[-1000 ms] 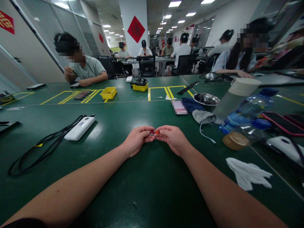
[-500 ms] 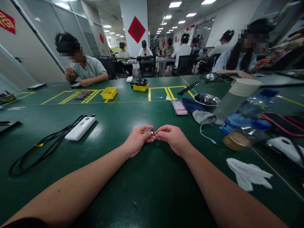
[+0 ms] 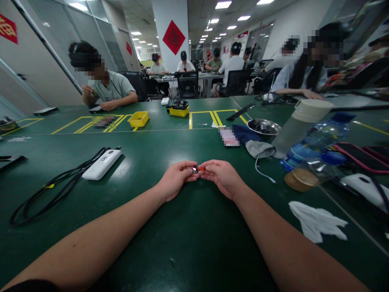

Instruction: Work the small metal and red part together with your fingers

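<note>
My left hand is closed in a pinch on a small dark and silvery piece, too small to name. Opposite it, my right hand pinches a small orange-red piece whose kind I cannot make out. The fingertips of both hands nearly meet just above the green table. Fingers cover parts of both pieces, and whether the two pieces touch each other I cannot tell.
To the left lie a white power bank and a looped black cable. On the right are a tissue, a blue-capped bottle, a tumbler and a metal bowl. A yellow tray stands farther off. Other people sit beyond.
The right fingers have shifted slightly, and more of the orange-red piece shows between them. The left hand keeps its hold, nearly unmoved.
</note>
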Motion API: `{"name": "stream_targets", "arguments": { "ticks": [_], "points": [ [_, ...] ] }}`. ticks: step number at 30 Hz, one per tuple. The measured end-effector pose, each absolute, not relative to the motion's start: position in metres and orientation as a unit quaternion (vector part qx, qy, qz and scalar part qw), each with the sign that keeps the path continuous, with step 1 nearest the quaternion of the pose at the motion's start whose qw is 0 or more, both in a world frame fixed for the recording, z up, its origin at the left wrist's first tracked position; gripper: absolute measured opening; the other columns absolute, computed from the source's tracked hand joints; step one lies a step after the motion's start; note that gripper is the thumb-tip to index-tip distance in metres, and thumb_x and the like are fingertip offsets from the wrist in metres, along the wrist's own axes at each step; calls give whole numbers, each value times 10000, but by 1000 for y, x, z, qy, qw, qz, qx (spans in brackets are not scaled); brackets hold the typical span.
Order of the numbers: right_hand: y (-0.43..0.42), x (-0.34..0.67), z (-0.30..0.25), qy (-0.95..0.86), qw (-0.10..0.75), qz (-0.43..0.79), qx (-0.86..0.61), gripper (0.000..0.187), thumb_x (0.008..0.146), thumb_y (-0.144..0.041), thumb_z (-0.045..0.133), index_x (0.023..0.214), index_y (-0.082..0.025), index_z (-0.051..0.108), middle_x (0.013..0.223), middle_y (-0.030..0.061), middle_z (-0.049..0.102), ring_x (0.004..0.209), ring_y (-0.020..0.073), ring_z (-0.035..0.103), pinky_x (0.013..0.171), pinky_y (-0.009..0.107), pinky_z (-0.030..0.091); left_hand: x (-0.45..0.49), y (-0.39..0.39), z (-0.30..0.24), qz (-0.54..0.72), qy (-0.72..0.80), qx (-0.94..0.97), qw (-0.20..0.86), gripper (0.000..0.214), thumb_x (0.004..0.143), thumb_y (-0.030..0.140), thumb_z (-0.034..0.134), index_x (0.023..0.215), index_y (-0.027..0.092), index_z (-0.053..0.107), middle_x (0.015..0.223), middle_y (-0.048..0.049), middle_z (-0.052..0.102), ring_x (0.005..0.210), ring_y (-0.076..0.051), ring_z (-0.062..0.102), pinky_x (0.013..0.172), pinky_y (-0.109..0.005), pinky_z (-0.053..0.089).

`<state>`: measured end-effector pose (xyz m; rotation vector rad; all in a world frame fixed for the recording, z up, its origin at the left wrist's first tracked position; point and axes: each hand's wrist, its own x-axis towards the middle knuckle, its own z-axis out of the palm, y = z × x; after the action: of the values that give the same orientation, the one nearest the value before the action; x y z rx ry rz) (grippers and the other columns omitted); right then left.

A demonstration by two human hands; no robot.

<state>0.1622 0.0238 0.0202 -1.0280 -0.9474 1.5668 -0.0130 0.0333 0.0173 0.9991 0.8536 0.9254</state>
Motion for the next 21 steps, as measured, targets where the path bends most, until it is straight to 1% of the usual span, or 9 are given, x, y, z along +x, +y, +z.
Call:
{"name": "stream_targets", "arguments": {
  "ticks": [3, 6, 9, 12, 17, 21],
  "points": [
    [23, 162, 20, -396, 498, 645, -422, 87, 734, -122, 616, 766, -142, 694, 806, 94, 716, 743, 174, 682, 784, 350, 548, -13, 32, 18, 414, 385, 448, 693, 260, 816, 93, 611, 1076, 98, 630, 922, -111, 699, 751, -108, 676, 758, -217, 550],
    [22, 162, 21, -404, 497, 641, -422, 67, 704, -127, 679, 765, -152, 688, 809, 76, 712, 752, 166, 679, 788, 344, 550, -13, 31, 19, 418, 380, 461, 685, 284, 786, 95, 642, 1069, 114, 638, 903, -89, 689, 747, -101, 661, 745, -218, 535],
    [20, 160, 23, -410, 496, 639, -421, 109, 669, -143, 734, 762, -152, 677, 819, 64, 708, 757, 160, 676, 782, 337, 550, -13, 30, 19, 423, 383, 490, 659, 336, 739, 78, 671, 1069, 134, 642, 867, -53, 670, 723, -89, 637, 689, -201, 503],
    [18, 159, 24, -416, 493, 635, -426, 144, 658, -170, 759, 764, -146, 665, 811, 58, 702, 730, 149, 671, 755, 323, 546, -14, 30, 19, 421, 384, 510, 644, 335, 731, 82, 675, 1059, 137, 637, 839, -38, 661, 707, -89, 626, 659, -199, 484],
    [18, 159, 22, -429, 492, 631, -418, 167, 667, -179, 756, 796, -143, 656, 799, 49, 696, 727, 156, 681, 757, 324, 541, -13, 31, 18, 413, 376, 487, 671, 314, 764, 90, 650, 1075, 124, 623, 894, -76, 693, 746, -98, 652, 697, -199, 506],
    [20, 159, 21, -419, 495, 629, -428, 104, 704, -178, 719, 787, -142, 668, 813, 68, 702, 741, 165, 685, 777, 341, 543, -13, 32, 18, 415, 385, 460, 684, 325, 785, 68, 622, 1107, 113, 622, 984, -112, 703, 785, -105, 674, 741, -199, 532]
  ]
}}
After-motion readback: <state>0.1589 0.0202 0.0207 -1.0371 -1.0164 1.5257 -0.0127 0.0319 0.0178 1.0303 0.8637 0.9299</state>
